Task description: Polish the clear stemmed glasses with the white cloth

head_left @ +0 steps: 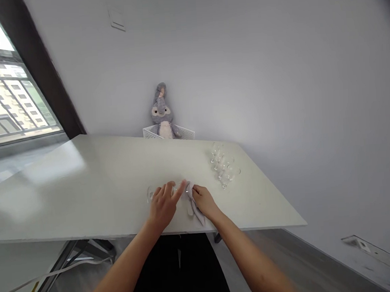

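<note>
White tabletop (116, 169) beneath, the clear glass (150, 194) lies crosswise in the left hand (163, 207), fingers curled round it, its right end at the cloth (199, 214) pinched by the right hand (203, 199)

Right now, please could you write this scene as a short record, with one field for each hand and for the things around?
Left hand: over a clear glass, grip partly hidden
Right hand: closed on a pale cloth, beside the left hand
Table: white, under both hands
Table's right side: cluster of clear glassware, hard to count
Beyond far edge: plush toy in a white basket, near the wall
</note>
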The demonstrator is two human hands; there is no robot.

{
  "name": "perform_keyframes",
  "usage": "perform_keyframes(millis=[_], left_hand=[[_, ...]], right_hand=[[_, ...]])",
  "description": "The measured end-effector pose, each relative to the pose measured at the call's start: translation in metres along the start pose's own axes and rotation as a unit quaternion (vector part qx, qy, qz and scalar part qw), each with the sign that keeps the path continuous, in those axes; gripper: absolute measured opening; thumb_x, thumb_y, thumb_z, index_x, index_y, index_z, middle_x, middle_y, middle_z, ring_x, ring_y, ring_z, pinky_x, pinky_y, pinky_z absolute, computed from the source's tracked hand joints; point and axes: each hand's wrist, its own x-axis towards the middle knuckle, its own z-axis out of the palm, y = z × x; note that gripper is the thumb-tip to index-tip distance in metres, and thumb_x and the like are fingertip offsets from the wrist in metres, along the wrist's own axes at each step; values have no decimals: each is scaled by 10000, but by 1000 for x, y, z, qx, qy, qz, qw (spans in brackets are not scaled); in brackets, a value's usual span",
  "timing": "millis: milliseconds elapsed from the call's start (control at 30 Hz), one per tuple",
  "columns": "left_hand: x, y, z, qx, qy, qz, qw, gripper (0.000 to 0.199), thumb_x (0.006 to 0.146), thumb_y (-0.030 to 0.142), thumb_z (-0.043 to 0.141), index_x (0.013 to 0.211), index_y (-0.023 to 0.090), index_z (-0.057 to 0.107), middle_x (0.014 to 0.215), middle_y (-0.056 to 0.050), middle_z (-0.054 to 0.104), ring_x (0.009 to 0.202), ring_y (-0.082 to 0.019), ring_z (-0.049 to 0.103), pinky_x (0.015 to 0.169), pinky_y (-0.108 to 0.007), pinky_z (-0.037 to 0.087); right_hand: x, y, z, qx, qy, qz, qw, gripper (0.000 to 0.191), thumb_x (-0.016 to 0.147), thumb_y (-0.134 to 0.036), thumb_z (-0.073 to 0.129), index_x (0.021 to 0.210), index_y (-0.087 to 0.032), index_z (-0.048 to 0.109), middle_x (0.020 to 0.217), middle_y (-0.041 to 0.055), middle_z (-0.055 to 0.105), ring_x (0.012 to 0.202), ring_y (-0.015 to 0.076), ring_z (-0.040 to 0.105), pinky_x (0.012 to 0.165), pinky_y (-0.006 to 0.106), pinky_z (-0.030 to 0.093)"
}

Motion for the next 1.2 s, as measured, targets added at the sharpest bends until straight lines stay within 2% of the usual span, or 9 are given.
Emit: perform_keyframes(millis=[167,267,367,467,667,733,833,933,1200], left_hand=[[2,-13,1,-22,7,-99,995,515,809,56,337,1286,249,352,996,-88,559,824,-192,548,717,-330,403],[9,-14,-4,-109,9,-191,975,543,794,122,418,1311,215,283,1027,-97,541,851,-212,541,713,-351,427],[16,-12,-8,-256,25,-281,925,636,751,212,529,1311,226,228,1031,-76,550,781,-168,554,671,-322,463],[21,3,-15,-400,33,-311,861,650,745,297,561,1293,250,213,1038,-62,574,835,-155,576,737,-332,473],[22,65,-29,-575,-55,-263,772,671,758,307,555,1312,248,180,1169,-116,543,989,-213,562,812,-379,456],[19,78,-28,-563,-89,-218,792,732,757,322,559,1345,255,128,1228,-121,502,1075,-233,514,858,-399,430],[12,76,-16,-472,-97,-145,864,748,754,361,563,1360,250,141,1312,-118,418,1211,-253,381,955,-431,343],[0,57,3,-352,-71,-162,919,559,803,378,481,1309,252,282,1283,-95,445,1184,-245,401,957,-441,336],[-28,23,35,-269,-96,-228,931,412,821,373,421,1205,224,418,1162,-71,535,1070,-231,490,887,-418,409]], right_hand=[[11,11,-4,-166,-6,-1,986,291,817,-234,354,633,-184,575,604,3,570,572,136,487,534,236,324],[18,15,-10,-248,5,-66,966,281,858,-293,357,946,-211,611,985,54,627,777,166,553,639,269,381],[17,9,-14,-309,42,-114,943,307,855,-333,406,1100,-229,558,1221,79,521,879,203,546,731,331,391],[2,-6,-14,-287,86,-134,945,278,851,-308,421,1041,-208,597,1083,105,593,874,215,544,769,353,394],[-42,-12,-5,-104,15,-105,989,221,811,-249,463,956,-207,624,877,45,645,790,163,579,677,248,433],[-52,3,-10,-93,43,-62,993,228,823,-264,433,853,-182,644,787,45,655,721,161,583,638,242,426],[-59,39,-33,-134,128,27,982,297,815,-349,435,736,-149,640,630,46,630,573,157,552,573,247,409],[-59,75,-62,-192,191,103,957,331,796,-406,436,753,-154,646,646,60,640,589,174,565,596,263,410],[-43,110,-81,-236,207,157,936,345,789,-421,420,811,-165,651,716,68,661,667,193,597,630,266,415]])
